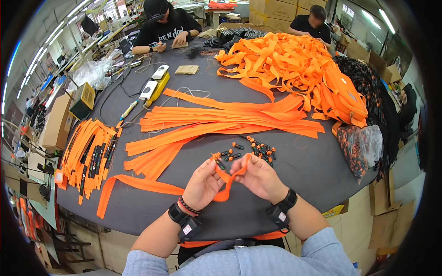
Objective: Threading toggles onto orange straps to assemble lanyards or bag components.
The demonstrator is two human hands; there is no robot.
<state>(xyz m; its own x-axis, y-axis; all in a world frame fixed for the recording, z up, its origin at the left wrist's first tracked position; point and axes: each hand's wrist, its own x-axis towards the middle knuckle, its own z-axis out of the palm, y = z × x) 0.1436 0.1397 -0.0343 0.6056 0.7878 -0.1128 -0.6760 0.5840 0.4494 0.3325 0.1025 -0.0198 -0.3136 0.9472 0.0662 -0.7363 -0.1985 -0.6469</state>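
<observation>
A long orange zipper tape [222,196] loops between my two hands above the near part of the table. My left hand [202,185] is closed on the tape, and a small black zipper pull with an orange cord [218,162] sits at its fingertips. From under that wrist a stretch of tape runs left across the table. My right hand [261,178] pinches the tape near its end, between thumb and fingers. Just beyond my hands lies a loose cluster of black-and-orange zipper pulls [260,149]. Whether the held pull is threaded on the tape cannot be made out.
Flat orange tapes [216,120] spread across the middle of the dark table [294,198]. Shorter black-marked strips [92,156] lie left, near a yellow-and-white device [156,87]. A tangled orange heap [281,57] and plastic bag [361,149] stand right. Two people sit opposite.
</observation>
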